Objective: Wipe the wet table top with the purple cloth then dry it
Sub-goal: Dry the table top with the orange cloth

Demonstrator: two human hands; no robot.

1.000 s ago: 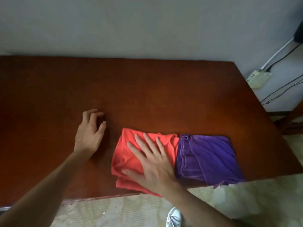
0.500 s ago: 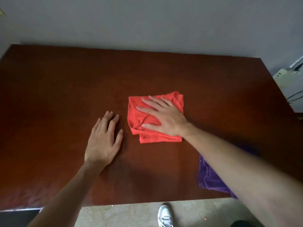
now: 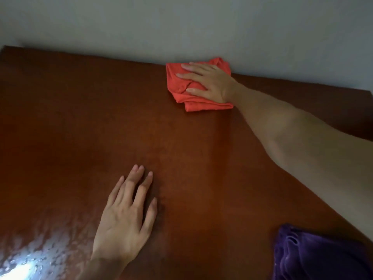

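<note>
A folded orange-red cloth (image 3: 182,87) lies at the far edge of the dark brown table top (image 3: 80,122), against the wall. My right hand (image 3: 207,80) presses flat on it with fingers spread, arm stretched across the table. My left hand (image 3: 126,215) rests flat on the bare wood near the front, fingers apart, holding nothing. The purple cloth (image 3: 314,257) lies bunched at the bottom right, partly under my right forearm. Water beads glint on the table at the bottom left (image 3: 34,251).
A pale grey wall (image 3: 181,23) runs directly behind the table's far edge. The table's left far corner shows at the upper left.
My right hand has pushed the orange-red cloth from beside the purple cloth near the front across to the far edge by the wall. My left hand has flattened onto the table.
</note>
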